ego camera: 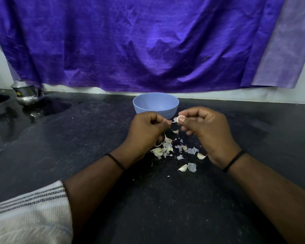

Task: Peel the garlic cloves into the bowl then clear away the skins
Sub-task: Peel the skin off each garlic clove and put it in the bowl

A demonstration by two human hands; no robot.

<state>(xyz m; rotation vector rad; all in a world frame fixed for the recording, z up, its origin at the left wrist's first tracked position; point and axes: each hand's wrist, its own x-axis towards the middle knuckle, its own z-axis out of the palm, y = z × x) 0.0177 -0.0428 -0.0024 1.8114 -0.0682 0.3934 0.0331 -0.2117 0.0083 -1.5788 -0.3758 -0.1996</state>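
Garlic clove [179, 118] is being pinched between the thumb and fingers of the right hand [206, 131], raised just in front of the blue bowl [155, 105]. The left hand [146, 131] is pinching a strip of skin [169, 122] beside it. Loose cloves and skins [169, 148] are lying on the dark bench [95, 147] beneath both hands. A steel pot [27, 93] is standing far left.

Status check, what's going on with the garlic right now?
Right hand pinches clove; left hand pulls skin. Bowl behind. Loose cloves, skins below.
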